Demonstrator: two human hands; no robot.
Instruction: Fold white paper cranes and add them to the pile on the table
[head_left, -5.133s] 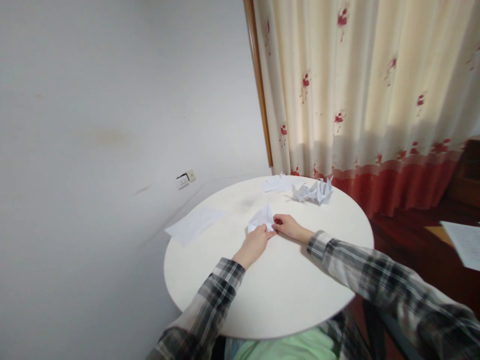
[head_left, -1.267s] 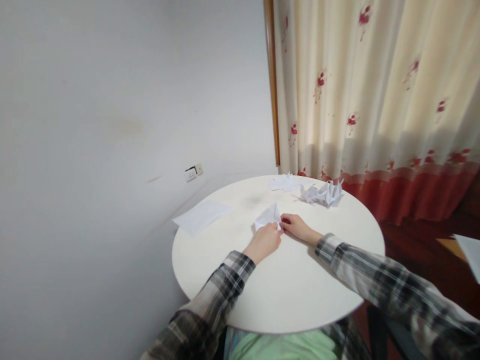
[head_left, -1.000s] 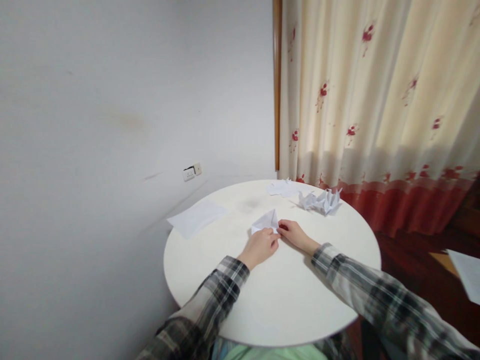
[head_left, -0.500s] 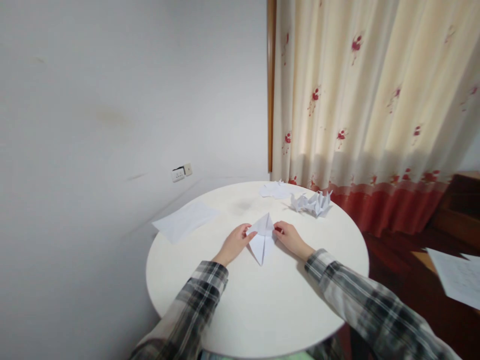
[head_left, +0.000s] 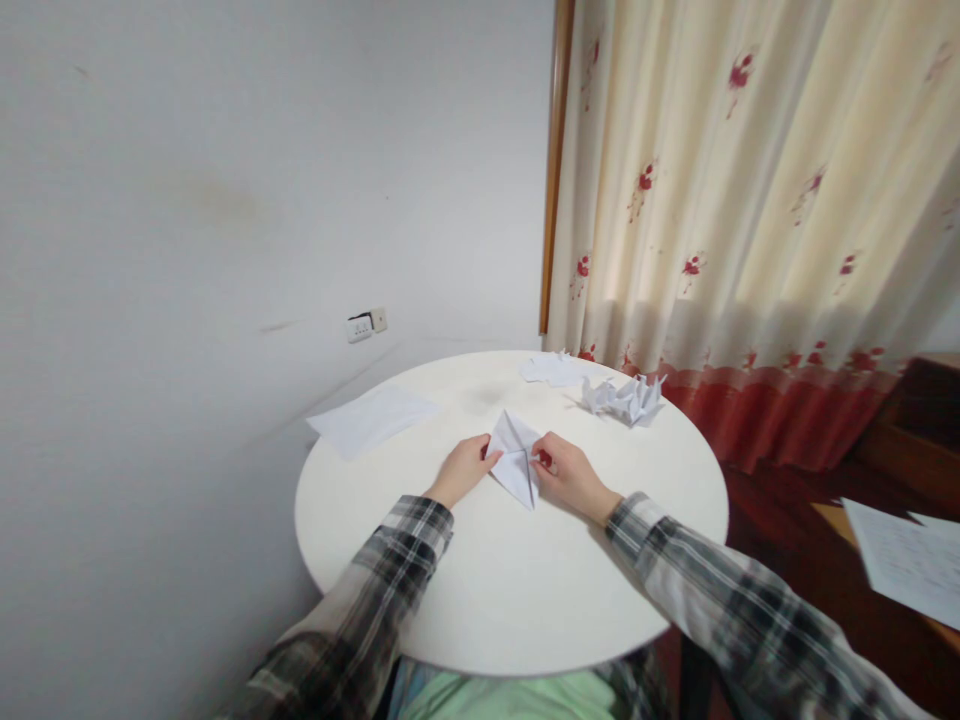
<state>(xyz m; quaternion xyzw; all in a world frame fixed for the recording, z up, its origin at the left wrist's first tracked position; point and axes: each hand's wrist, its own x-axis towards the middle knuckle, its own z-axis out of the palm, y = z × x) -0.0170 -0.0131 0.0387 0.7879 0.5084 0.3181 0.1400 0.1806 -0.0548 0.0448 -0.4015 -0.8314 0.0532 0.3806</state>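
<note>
A white sheet of paper folded into a kite-like diamond (head_left: 514,470) is between my hands over the round white table (head_left: 495,590). My left hand (head_left: 466,468) pinches its left corner, thumb on top and fingers curled behind. On the right side, my right hand (head_left: 571,474) has its thumb and fingertips closed at the paper's edge, near the crease that runs across the middle. The paper's lower point faces me, and its upper point faces the wall. What lies under the paper is hidden.
Several folded paper cranes (head_left: 624,400) stand at the back right of the table. Flat white papers (head_left: 555,370) lie behind them, and a loose white sheet (head_left: 371,418) rests at the left. Written pages (head_left: 900,560) lie on a lower surface beyond the right edge.
My right hand has moved in from the paper's right corner toward its middle crease. The folded paper has turned a little, its top point shifting left. The camera view has tilted slightly.
</note>
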